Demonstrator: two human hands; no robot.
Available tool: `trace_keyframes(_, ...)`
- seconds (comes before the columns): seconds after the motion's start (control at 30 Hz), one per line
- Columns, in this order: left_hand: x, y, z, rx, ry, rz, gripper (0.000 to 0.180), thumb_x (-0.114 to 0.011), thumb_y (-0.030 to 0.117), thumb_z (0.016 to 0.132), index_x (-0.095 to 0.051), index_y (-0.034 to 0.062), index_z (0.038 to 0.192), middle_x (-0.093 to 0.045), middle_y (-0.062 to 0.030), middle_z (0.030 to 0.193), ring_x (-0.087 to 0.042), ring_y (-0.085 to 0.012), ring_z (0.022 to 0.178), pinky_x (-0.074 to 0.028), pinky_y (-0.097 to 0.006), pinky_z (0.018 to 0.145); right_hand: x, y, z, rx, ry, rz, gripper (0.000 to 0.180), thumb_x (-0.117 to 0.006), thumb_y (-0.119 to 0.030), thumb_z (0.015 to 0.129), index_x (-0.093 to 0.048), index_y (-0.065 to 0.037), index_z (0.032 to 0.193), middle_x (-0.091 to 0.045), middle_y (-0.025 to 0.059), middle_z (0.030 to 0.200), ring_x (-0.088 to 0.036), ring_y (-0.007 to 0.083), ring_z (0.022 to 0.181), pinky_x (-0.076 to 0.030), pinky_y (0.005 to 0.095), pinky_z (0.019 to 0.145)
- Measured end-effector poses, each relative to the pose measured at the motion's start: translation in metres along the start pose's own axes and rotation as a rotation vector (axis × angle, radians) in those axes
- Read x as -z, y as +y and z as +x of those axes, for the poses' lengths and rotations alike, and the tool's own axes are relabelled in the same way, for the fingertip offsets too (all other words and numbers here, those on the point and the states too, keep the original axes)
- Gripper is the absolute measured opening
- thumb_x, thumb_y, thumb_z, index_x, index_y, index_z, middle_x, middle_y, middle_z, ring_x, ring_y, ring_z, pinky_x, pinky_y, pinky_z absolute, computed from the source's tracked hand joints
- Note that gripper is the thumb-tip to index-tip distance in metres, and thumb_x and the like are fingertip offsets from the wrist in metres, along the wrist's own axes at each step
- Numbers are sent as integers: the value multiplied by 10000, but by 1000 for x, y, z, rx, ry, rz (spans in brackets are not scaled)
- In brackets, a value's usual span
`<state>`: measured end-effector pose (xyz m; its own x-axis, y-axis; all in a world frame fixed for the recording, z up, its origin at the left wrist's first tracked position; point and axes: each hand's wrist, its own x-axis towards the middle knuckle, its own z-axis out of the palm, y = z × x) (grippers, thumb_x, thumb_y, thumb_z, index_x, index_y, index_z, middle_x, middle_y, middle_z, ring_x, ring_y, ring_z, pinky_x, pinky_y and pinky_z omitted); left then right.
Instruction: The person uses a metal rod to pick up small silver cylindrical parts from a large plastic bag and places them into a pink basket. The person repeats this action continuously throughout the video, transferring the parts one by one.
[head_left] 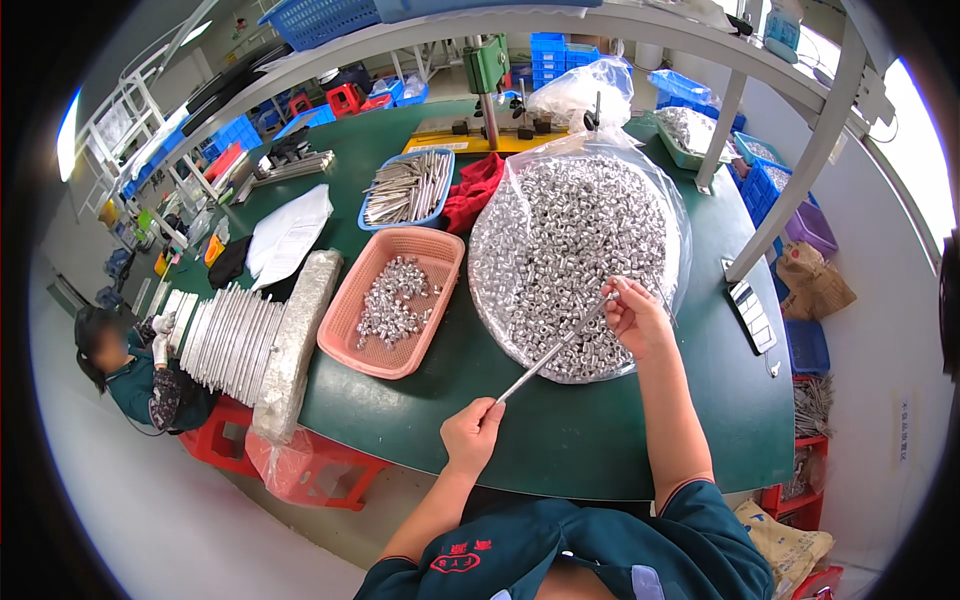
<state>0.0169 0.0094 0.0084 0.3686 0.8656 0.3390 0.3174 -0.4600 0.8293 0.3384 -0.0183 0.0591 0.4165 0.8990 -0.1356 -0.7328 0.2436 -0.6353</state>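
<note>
A long, thin metal rod point(548, 357) slants up to the right across the near rim of a round, plastic-lined container point(482, 290). My left hand point(472, 436) is closed around the rod's near end, above the green table. At the far end, my right hand point(637, 318) pinches the tip between thumb and fingers; whether a small part sits there too is too fine to make out. Beneath and beyond that hand, many small silvery metal sleeves point(575, 225) fill the container. A thin metallic piece point(668, 308) shows beside the right hand, partly hidden by it.
Left of the container stands a pink basket point(335, 335) with loose metal pieces, and behind it a blue basket point(365, 212) of rods. A red cloth point(472, 195), papers point(290, 235), stacked rods point(232, 338) and a phone point(752, 318) lie around. Another person point(135, 375) sits at left.
</note>
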Motion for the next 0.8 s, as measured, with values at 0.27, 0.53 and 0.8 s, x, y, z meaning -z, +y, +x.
trace_keyframes(0.27, -3, -6, -1, -2, 35, 10, 116, -720, 126, 897, -695, 13, 892, -599, -39, 634, -531, -89, 547, -425, -244, 533, -22, 15, -8, 158, 86, -55, 96, -607, -104, 987, -628, -35, 1051, -691, 105, 976, -601, 110, 707, -495, 234, 579)
trace_keyframes(0.53, -3, -5, -1, -32, 42, 13, 130, -734, 190, 885, -709, 62, 876, -578, -71, 591, -537, -162, 484, -415, -290, 486, -15, -3, -6, -91, 59, -146, 84, -596, -82, 980, -628, -32, 1040, -668, 81, 912, -562, 75, 634, -427, 182, 489)
trace_keyframes(0.8, -1, -5, -1, -17, 24, -8, 103, -725, 114, 890, -694, 16, 891, -599, -36, 636, -527, -89, 548, -415, -243, 527, -15, 0, -4, -72, 46, -42, 123, -587, -102, 991, -615, -27, 1084, -645, 83, 958, -542, 52, 635, -406, 162, 479)
